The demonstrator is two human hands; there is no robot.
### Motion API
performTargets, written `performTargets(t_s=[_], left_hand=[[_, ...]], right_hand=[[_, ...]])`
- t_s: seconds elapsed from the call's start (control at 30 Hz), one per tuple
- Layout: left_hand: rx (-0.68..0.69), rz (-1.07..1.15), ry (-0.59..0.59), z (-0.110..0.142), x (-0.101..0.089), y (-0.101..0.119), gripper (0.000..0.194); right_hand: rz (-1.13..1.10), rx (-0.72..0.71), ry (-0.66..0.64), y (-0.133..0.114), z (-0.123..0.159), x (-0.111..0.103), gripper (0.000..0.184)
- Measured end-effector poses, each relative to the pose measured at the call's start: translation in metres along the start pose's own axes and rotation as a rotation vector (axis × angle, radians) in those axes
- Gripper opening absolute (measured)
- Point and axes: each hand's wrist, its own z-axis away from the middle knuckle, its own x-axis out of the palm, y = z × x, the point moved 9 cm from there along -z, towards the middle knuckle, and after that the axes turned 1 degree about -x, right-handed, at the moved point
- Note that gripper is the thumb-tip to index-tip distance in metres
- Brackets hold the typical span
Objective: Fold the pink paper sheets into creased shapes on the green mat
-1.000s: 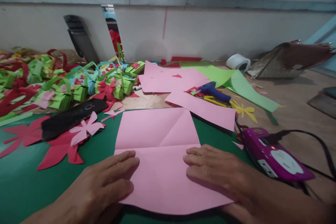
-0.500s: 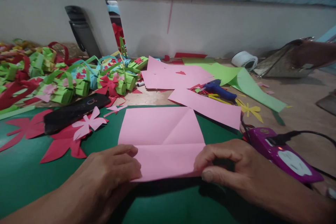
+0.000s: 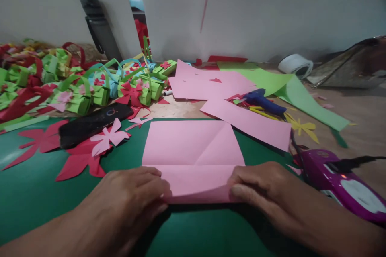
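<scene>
A flat sheet of pink paper (image 3: 189,140) lies on a smooth, dark green mat (image 3: 193,229), right in front of the person. One fold line goes across it from side to side, and another line slants over its far right part. The near end of the sheet is bent up and over in a soft curve. The person's left hand (image 3: 132,192) has curled fingers and pinches the left end of that bent edge. The right hand (image 3: 267,188) pinches the right end between thumb and fingers. To the left, a flat black phone (image 3: 96,122) touches a red paper flower with long petals (image 3: 81,160), and a small pink paper flower (image 3: 109,137) lies partly on the red one. Behind them is a heap of little green, red and blue paper baskets (image 3: 80,102) with handles. Past the sheet are a long pink paper strip (image 3: 250,122), a bigger pink paper piece (image 3: 208,84) and a blue tool with a thick handle (image 3: 267,102). On the right, near the right hand, sits a shiny purple plug box (image 3: 321,166) with a black plug (image 3: 350,164) in it.
</scene>
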Motion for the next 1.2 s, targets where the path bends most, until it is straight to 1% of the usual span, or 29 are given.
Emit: performTargets(t_s=[0.07,0.1,0.17,0.2,0.27,0.33,0.37,0.4,0.47,0.5,0.53,0.6,0.67,0.77,0.83,1.0,1.2], left_hand=[[-0.064,-0.02,-0.016,-0.002,0.0,-0.009,0.021],[-0.081,-0.052,-0.026,-0.002,0.001,-0.012,0.022],[-0.076,-0.175,-0.026,-0.002,0.002,-0.012,0.024],[-0.061,-0.266,0.0,-0.002,0.001,-0.01,0.026],[-0.007,-0.44,0.087,-0.001,-0.002,0.001,0.03],[0.069,-0.533,0.138,-0.001,0.001,0.017,0.033],[0.113,-0.541,0.147,-0.002,0.005,0.025,0.033],[0.171,-0.542,0.09,-0.004,0.015,0.032,0.034],[0.216,-0.521,0.029,-0.007,0.032,0.041,0.035],[0.207,-0.506,0.013,-0.009,0.04,0.042,0.033],[0.166,-0.495,0.023,-0.01,0.045,0.04,0.031],[0.129,-0.466,0.023,-0.01,0.058,0.037,0.029],[0.108,-0.444,0.034,-0.007,0.067,0.035,0.029],[0.076,-0.435,0.064,-0.003,0.069,0.033,0.029],[0.052,-0.434,0.072,-0.003,0.067,0.032,0.029],[0.014,-0.432,0.058,-0.003,0.067,0.029,0.031],[0.019,-0.431,0.105,0.0,0.067,0.029,0.034]], right_hand=[[-0.019,0.019,-0.073,0.002,-0.007,0.005,0.037],[-0.014,0.031,-0.083,0.004,-0.009,0.006,0.038],[0.023,0.044,-0.055,0.009,-0.011,0.005,0.038],[0.045,0.043,-0.046,0.01,-0.012,0.006,0.037],[0.092,0.043,-0.035,0.012,-0.014,0.008,0.034],[0.123,0.049,-0.034,0.014,-0.017,0.011,0.031],[0.132,0.053,-0.039,0.014,-0.018,0.012,0.029],[0.135,0.055,-0.043,0.015,-0.02,0.013,0.028],[0.13,0.046,-0.038,0.016,-0.023,0.014,0.026],[0.124,0.037,-0.033,0.017,-0.023,0.014,0.026],[0.121,0.027,-0.026,0.018,-0.023,0.015,0.026],[0.113,-0.005,-0.011,0.02,-0.021,0.017,0.028],[0.094,-0.047,0.034,0.022,-0.019,0.017,0.03],[0.038,-0.096,0.134,0.025,-0.014,0.015,0.029],[0.023,-0.109,0.166,0.028,-0.013,0.014,0.028],[0.06,-0.136,0.186,0.027,-0.012,0.014,0.027],[0.118,-0.138,0.182,0.028,-0.013,0.017,0.025]])
